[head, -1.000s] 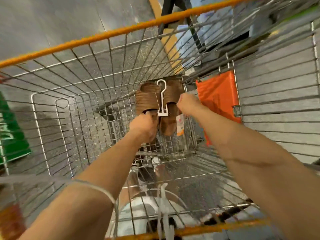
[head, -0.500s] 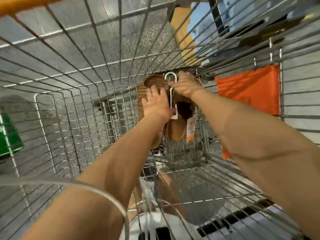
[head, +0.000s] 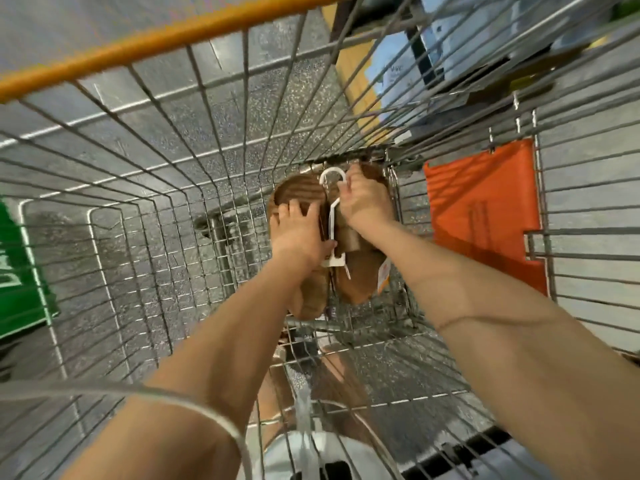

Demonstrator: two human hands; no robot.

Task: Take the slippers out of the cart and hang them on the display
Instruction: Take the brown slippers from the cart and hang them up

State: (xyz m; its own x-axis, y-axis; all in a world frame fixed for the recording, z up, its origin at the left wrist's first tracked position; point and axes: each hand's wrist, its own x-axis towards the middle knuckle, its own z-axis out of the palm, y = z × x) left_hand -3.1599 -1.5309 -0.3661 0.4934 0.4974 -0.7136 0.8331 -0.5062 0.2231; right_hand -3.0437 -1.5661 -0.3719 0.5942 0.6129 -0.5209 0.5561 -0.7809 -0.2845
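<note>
A pair of brown slippers lies at the bottom of the wire cart, joined by a white plastic hanger with its hook at the top. My left hand lies flat on the left slipper with fingers spread and the thumb against the hanger's stem. My right hand is closed around the top of the right slipper beside the hook. A price tag hangs off the right slipper. The display is out of view.
The cart has an orange top rail and an orange plastic flap on its right wall. A green sign sits outside at the left. Shelving with blue packages shows through the wires at the upper right. Speckled floor lies below.
Both arms have reached deeper into the cart. The left hand has opened and slid up onto the left slipper. The right hand has shifted up to the slipper's top beside the hook.
</note>
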